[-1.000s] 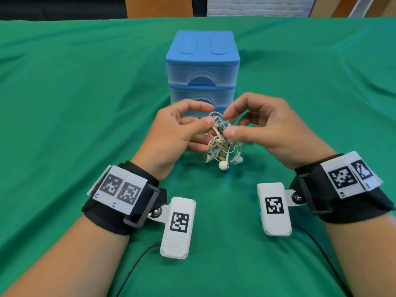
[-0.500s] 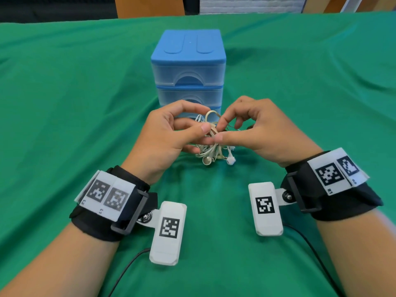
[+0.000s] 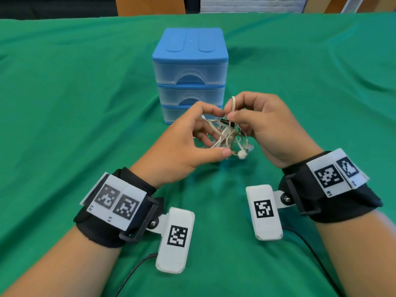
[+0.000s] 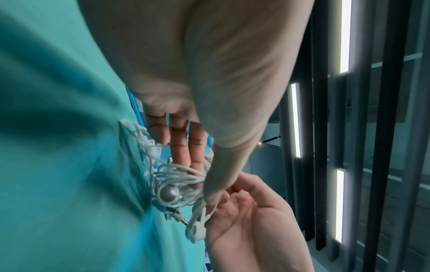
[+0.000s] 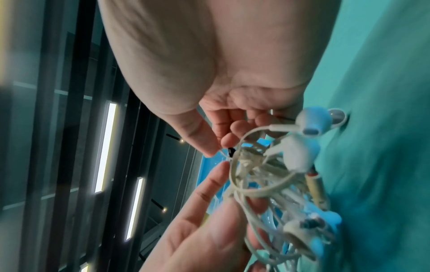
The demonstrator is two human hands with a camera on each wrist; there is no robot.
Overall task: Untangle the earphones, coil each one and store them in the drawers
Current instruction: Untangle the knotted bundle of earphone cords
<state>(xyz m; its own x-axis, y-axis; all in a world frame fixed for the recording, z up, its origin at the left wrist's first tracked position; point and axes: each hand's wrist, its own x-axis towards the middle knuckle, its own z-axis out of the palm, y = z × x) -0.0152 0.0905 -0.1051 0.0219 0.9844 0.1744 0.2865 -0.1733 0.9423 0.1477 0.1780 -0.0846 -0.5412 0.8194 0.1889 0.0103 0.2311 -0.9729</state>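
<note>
A tangled bundle of white earphones (image 3: 225, 136) hangs between both hands just above the green cloth, in front of the blue drawer unit (image 3: 190, 67). My left hand (image 3: 188, 144) cups the bundle (image 4: 177, 184), its thumb pressed against the cords near an earbud (image 3: 241, 154). My right hand (image 3: 255, 123) pinches a small black piece on a cord (image 5: 230, 151) between thumb and forefinger, and a cord loop (image 3: 233, 103) rises above it. Earbuds (image 5: 300, 152) and a plug (image 5: 316, 189) dangle from the tangle. All three drawers are closed.
A green cloth (image 3: 85, 103) covers the whole table. The drawer unit stands directly behind the hands. Black cables (image 3: 137, 266) trail from the wrist cameras toward the near edge. Wooden furniture (image 3: 150, 5) stands beyond the far edge.
Both hands lifted the tangle slightly and spread apart. The left thumb dropped low under the bundle, and the right hand now pinches the black piece and has pulled a cord loop upward.
</note>
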